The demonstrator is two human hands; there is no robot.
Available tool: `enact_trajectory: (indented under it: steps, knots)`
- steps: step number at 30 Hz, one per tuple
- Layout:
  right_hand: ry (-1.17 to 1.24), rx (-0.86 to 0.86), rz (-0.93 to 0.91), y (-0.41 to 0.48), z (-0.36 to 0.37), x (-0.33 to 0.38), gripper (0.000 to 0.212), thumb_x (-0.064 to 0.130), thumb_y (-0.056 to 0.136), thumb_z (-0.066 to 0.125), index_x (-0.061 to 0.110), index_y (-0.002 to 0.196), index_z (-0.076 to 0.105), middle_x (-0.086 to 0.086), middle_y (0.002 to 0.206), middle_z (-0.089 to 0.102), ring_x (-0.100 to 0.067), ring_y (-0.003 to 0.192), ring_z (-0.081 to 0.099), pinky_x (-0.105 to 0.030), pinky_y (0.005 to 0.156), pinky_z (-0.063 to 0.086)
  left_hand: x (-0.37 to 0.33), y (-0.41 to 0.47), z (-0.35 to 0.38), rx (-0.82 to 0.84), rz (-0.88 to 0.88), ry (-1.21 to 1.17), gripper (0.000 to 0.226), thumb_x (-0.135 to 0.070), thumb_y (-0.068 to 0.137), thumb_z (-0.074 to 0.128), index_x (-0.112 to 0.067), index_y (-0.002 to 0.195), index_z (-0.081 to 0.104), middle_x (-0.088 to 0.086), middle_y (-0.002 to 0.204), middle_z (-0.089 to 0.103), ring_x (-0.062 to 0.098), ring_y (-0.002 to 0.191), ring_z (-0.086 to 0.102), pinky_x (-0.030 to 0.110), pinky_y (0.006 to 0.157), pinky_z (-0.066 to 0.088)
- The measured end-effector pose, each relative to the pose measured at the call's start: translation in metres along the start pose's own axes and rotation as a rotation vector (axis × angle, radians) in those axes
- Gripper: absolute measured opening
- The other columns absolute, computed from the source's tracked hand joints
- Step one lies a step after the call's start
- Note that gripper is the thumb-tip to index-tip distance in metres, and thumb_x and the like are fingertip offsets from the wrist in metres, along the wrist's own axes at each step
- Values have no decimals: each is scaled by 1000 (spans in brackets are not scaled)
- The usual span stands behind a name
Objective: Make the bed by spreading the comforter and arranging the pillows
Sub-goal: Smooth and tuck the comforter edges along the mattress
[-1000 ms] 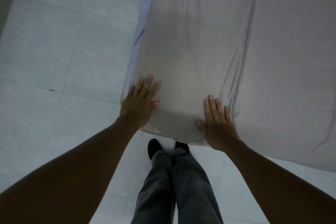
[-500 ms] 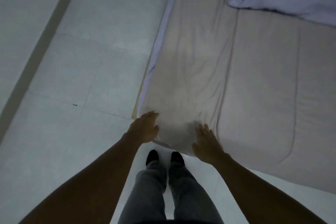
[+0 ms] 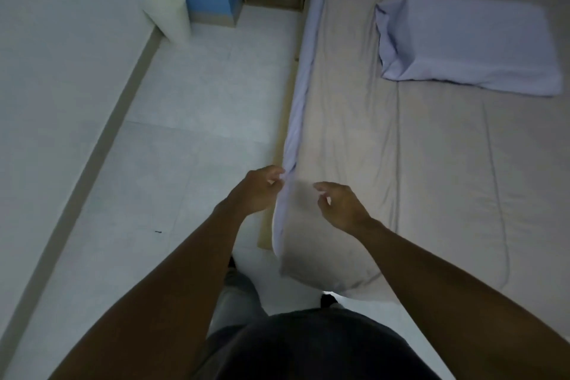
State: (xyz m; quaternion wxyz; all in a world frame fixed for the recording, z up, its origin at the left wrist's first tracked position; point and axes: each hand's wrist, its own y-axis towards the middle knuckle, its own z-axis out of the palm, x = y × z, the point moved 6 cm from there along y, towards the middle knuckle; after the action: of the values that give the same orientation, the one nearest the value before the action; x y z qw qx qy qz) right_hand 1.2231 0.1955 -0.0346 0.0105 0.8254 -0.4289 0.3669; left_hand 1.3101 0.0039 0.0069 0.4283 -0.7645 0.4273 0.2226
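Comforter (image 3: pixel 447 163): beige, spread flat over the bed, near corner hanging over the bed's edge. Pillow (image 3: pixel 468 43): pale lavender, lying on the comforter toward the far end. Left hand (image 3: pixel 257 190): grip pinched on the lavender sheet edge (image 3: pixel 300 95) along the bed's side. Right hand (image 3: pixel 339 203): grip released, fingers curled, above the comforter's near corner. Floor (image 3: pixel 185 120): pale tile; white bin (image 3: pixel 166 12) by the wall.
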Motion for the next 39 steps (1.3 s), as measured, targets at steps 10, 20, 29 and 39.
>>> enact_trajectory:
  steps: [10,20,29,39]
  knots:
    - [395,-348,32,92,18,166,21,3,88,65,11,103,77,5,90,75,-1,79,68,-13,80,52,79,30,-182,-100,2,-100,26,-40,99,52,-31,120,64,-4,119,66,14,104,64,27,85,50]
    - [541,-429,89,242,-9,202,23,4,90,62,15,105,75,2,97,75,-6,81,70,-13,77,53,69,167,-267,-55,43,-151,22,-35,99,53,-33,117,64,-5,114,67,15,102,65,28,87,52]
    - [539,-403,193,427,-75,169,24,5,92,59,14,108,73,1,97,74,-9,83,69,-13,79,52,-2,365,-341,-35,25,-105,23,-33,99,52,-30,118,65,-3,116,68,19,104,66,34,92,53]
    - [492,-475,236,616,-200,149,26,26,86,50,23,102,71,3,90,74,-16,82,70,-29,79,56,-104,568,-418,3,70,-88,20,-36,96,54,-37,112,65,-5,114,69,17,102,66,38,96,53]
